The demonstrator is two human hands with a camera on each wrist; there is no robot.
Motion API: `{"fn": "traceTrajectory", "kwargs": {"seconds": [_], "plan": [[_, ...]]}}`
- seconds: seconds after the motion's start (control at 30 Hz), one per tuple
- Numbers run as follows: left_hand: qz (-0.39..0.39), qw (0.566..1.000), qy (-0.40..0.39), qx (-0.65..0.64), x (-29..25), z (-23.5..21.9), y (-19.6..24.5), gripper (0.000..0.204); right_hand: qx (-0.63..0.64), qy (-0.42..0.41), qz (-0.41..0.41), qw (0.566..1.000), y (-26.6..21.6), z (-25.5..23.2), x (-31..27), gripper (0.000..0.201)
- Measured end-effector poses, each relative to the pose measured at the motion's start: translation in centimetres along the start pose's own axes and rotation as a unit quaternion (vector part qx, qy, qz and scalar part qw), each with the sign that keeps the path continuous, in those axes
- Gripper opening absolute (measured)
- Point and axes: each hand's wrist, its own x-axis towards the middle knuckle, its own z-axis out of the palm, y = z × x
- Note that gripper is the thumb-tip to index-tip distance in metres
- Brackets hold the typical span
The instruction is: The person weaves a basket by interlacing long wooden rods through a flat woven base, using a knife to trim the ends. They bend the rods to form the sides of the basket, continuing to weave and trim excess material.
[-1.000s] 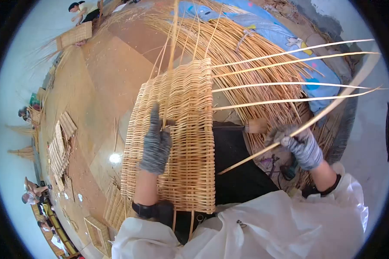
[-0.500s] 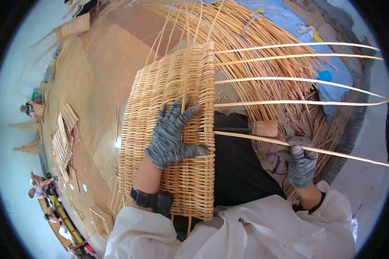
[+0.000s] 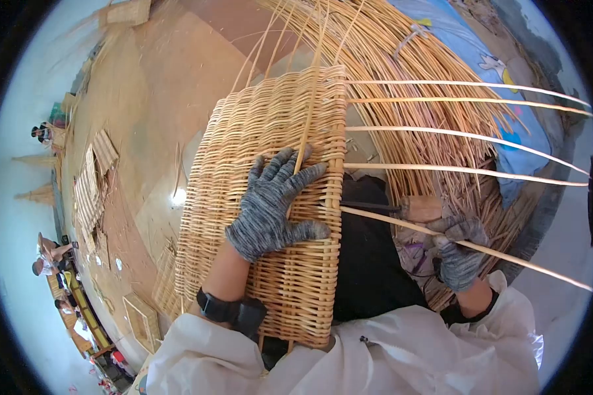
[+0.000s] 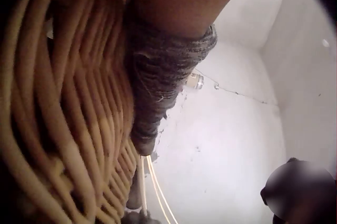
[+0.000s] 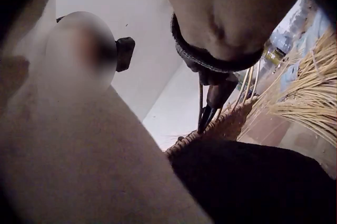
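Note:
A woven wicker panel [image 3: 263, 125] lies tilted over the person's lap in the head view. My left hand [image 3: 270, 210], in a grey knitted glove, rests spread on its face, thumb toward the right edge. A long upright rod [image 3: 310, 118] passes by its fingertips. To the right of the panel, my gloved right hand [image 3: 463, 250] grips a pale willow rod [image 3: 402, 224], whose inner end meets the panel's edge. Just above that rod, a wooden-handled awl [image 3: 422, 209] points its dark metal shaft into the same edge. In the right wrist view the awl [image 5: 221, 93] shows beside the hand.
Several pale rods [image 3: 441, 131] stick out from the panel's right edge, others from its top. A large bundle of rods [image 3: 402, 79] lies behind on a blue cloth [image 3: 527, 138]. Woven pieces [image 3: 92, 191] lie on the floor at left, with other people [image 3: 53, 250] beyond.
My left hand has gone from a pointing finger to lying spread on the panel. The right hand has swung the rod from a loose diagonal to the panel's edge, and its outer end now dips lower.

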Motion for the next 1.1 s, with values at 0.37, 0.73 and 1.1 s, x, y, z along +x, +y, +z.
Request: {"fn": "traceTrajectory", "kwargs": {"seconds": [0.37,0.73,1.1], "plan": [[0.0,1.0,0.011,-0.019,0.0,0.0,0.1,0.085,0.122,-0.03,0.05,0.991,-2.8,-0.3,2.7,0.021],[-0.012,0.997,0.074,-0.03,0.2,0.5,0.6,0.055,-0.093,-0.298,-0.173,0.934,-6.8,0.4,10.2,0.031],[-0.045,0.992,0.072,-0.096,-0.7,-0.5,-0.9,0.048,-0.158,-0.6,0.312,0.72,-1.1,-3.2,8.4,0.045]]}}
